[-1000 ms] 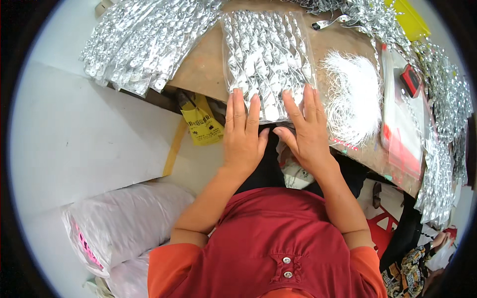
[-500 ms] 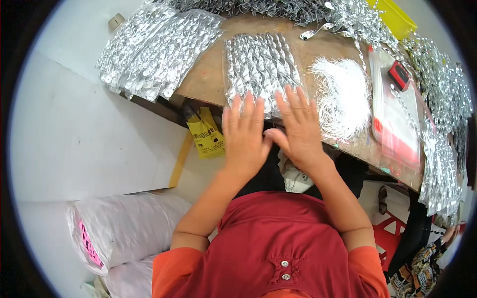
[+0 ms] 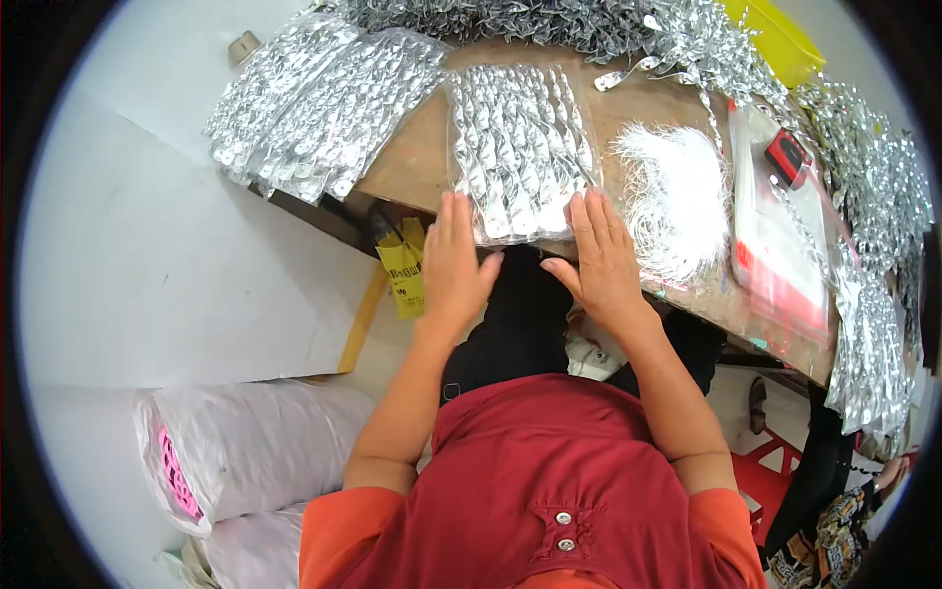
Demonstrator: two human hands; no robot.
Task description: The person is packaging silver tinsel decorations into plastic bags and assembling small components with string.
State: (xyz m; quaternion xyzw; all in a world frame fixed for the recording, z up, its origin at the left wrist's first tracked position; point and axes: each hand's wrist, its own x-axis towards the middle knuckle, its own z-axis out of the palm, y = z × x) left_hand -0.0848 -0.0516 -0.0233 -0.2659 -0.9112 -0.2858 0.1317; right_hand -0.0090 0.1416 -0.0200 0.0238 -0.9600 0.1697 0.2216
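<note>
A clear plastic bag of silver twisted strips (image 3: pixel 520 147) lies flat on the brown table (image 3: pixel 412 147), its near end at the table's front edge. At that bag's near left corner is my left hand (image 3: pixel 454 263), fingers stretched out and thumb apart. My right hand (image 3: pixel 603 260) is at the near right corner, its fingertips on or just over the bag's edge. Both hands look empty, with a gap between the thumbs. To the right of the bag lies a bundle of white strings (image 3: pixel 677 201).
Filled bags of silver strips (image 3: pixel 324 108) are piled at the left end. Clear bags with red bands (image 3: pixel 780 236) lie right, under a small red and black object (image 3: pixel 788 157). Silver strips (image 3: pixel 868 196) heap along the far and right edges, near a yellow bin (image 3: pixel 780 44).
My hands have moved apart and slightly back toward me, from lying over the bag's near end to its two corners. More of the bag's near end now shows.
</note>
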